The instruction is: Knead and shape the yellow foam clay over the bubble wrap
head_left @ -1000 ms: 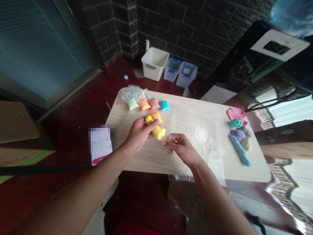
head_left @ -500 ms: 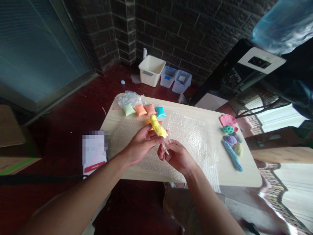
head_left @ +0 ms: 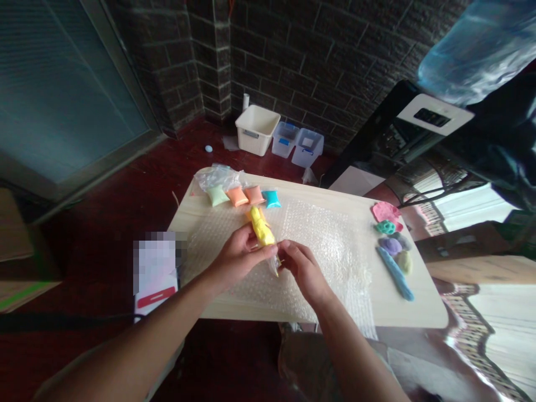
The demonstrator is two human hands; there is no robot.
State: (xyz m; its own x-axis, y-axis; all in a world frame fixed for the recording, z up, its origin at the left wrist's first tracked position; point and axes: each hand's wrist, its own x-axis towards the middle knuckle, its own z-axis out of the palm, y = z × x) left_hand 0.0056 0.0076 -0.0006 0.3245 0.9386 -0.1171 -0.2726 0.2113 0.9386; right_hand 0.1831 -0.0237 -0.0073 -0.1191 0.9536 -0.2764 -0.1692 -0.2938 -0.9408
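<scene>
A lump of yellow modelling clay [head_left: 261, 228] bulges out of its clear plastic wrapper [head_left: 273, 266] above the table. My left hand [head_left: 243, 248] is closed around the lower part of the clay, thumb on top. The fingers of my right hand [head_left: 299, 262] pinch at the wrapper just below it. Partly hidden behind the yellow clay lies an orange-yellow packet [head_left: 248, 215]. Beyond it stand a pale green packet [head_left: 218, 195], an orange packet [head_left: 237, 196], a salmon packet [head_left: 254, 195] and a turquoise packet [head_left: 272, 199] in a row.
Bubble wrap [head_left: 322, 245] covers much of the wooden table [head_left: 422, 312]. Loose clay pieces, including a blue roll [head_left: 396, 273] and a pink slab [head_left: 386, 212], lie at the right end. Crumpled plastic [head_left: 218, 176] sits at the far left corner. Bins [head_left: 256, 134] stand on the floor behind.
The yellow clay has turned more upright and stretches further out of its wrapper. My right hand has shifted its fingers along the wrapper. The whole view has tilted slightly upward.
</scene>
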